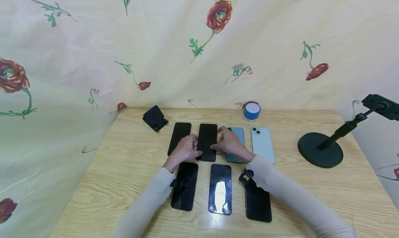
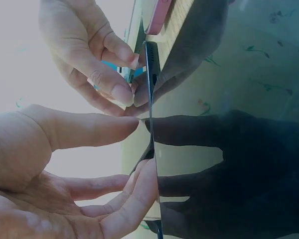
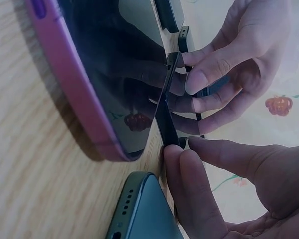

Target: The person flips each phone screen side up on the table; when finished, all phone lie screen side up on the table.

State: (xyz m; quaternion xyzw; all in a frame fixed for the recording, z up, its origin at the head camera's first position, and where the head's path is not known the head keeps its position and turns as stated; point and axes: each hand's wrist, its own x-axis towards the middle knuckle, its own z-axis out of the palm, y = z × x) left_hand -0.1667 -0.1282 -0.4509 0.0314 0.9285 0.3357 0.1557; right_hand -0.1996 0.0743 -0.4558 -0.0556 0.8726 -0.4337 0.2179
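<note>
1. Pinched along both long edges, the black smartphone [image 1: 207, 142] is in the grasp of the left hand [image 1: 185, 148] and the right hand [image 1: 230, 142], by thumb and fingers of each; from the head view I place it second from the left in the far row, between another black phone [image 1: 179, 134] and a blue smartphone [image 1: 238, 136]; the right hand overlaps that blue one, so I judge that a sideways swing of the knuckles could knock it askew; lower down, the left wrist camera [image 1: 174, 183] overhangs the near-left black phone [image 1: 186, 194] and the right wrist camera [image 1: 247, 176] the near-right black phone [image 1: 259, 205]; a dropped wrist might drag either across the wooden table [image 1: 103, 182].

2. From the left wrist I see thumb and fingertips closing on a thin dark edge; so little seems caught that uneven pressure could let it slip; a mirror-like screen [image 2: 269, 99], probably of the near-left black phone, fills the right half, so I cannot tell whether the black smartphone is raised.

3. From the right wrist I see thumb and two fingers near one corner, left hand opposite; if one side rose ahead of the other, the black smartphone might twist free; a pink-framed phone [image 3: 82, 89] lies close enough to be clipped.
</note>
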